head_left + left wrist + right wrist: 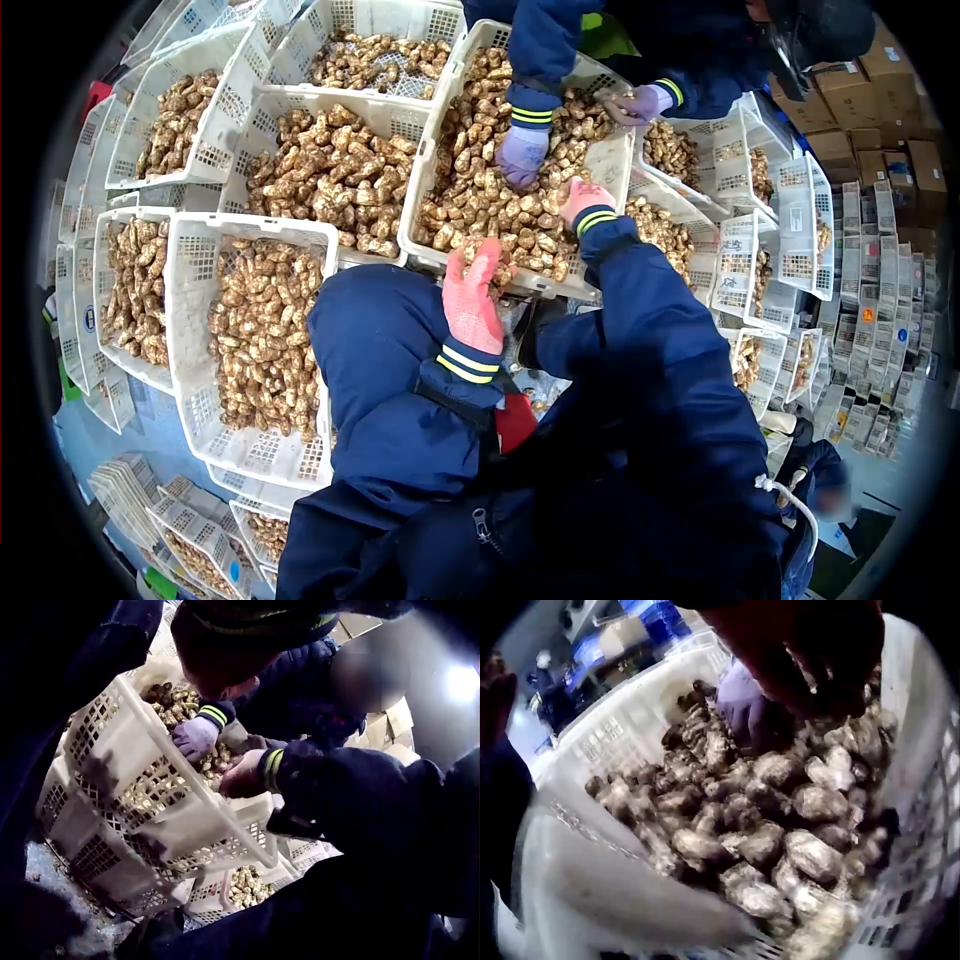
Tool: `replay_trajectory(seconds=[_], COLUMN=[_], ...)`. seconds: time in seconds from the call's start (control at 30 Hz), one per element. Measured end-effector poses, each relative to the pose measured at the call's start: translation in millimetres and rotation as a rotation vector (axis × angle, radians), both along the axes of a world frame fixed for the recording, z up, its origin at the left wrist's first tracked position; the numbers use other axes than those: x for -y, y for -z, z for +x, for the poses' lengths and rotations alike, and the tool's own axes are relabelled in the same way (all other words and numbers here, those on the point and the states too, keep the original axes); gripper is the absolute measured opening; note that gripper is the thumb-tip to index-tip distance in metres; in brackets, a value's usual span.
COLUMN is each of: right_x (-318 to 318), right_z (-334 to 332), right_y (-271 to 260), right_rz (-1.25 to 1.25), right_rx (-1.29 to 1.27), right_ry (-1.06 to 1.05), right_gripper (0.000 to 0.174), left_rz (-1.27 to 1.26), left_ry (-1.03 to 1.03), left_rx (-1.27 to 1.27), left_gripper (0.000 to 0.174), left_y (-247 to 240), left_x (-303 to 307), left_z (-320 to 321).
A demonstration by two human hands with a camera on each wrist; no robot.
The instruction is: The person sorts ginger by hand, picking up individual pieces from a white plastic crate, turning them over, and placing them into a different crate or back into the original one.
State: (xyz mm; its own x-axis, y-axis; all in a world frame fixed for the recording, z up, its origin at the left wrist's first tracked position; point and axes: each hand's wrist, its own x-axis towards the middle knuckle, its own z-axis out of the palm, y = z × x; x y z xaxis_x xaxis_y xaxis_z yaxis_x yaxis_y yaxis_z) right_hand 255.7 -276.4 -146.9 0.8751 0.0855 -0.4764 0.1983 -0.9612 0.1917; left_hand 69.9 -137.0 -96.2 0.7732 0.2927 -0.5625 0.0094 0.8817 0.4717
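Note:
A white plastic crate [618, 170] in the head view holds many knobbly tan-brown root-like pieces [520, 232]. At its front rim is my left hand [472, 308] in a pink glove, fingers pointing up and brown pieces right beside them. I cannot tell whether it grips one. My right hand [586, 200], also pink-gloved, reaches over the crate's right side, its fingers at the heap. Close above the pieces, its fingers [817, 682] show dark in the right wrist view. Another person's purple-gloved left and right hands [522, 155] work in the same crate.
More white crates of the same pieces stand left, including a near-left crate [325, 240] and a middle-left crate [408, 118]. Further crates [738, 250] stack at the right, with cardboard boxes [850, 100] behind. My bent knee [370, 310] lies close against the crates.

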Motion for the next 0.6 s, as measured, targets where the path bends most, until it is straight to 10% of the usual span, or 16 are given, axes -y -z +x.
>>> replay_trajectory(seconds=[0.07,0.2,0.4,0.6], right_x=[30,43,23,0], right_z=[-2,-34,-71,-80], right_y=[-3,-57,-79,-90], right_rz=[0.65,1.686,2.08,1.821], right_rx=[0.034,-0.736,-1.035,-0.811], right_ry=[-0.011,0.563,0.58,0.408], right_gripper=[0.044,0.052,0.051,0.048], left_rz=[-0.013,-0.022,0.004,0.012], left_ry=[-0.027,0.05,0.077,0.076], left_rx=[0.021,0.032,0.031,0.006], left_gripper=[0.021,0.019,0.018,0.023], left_y=[11,6,7,2], left_x=[5,4,2,5], left_z=[1,0,-1,2])
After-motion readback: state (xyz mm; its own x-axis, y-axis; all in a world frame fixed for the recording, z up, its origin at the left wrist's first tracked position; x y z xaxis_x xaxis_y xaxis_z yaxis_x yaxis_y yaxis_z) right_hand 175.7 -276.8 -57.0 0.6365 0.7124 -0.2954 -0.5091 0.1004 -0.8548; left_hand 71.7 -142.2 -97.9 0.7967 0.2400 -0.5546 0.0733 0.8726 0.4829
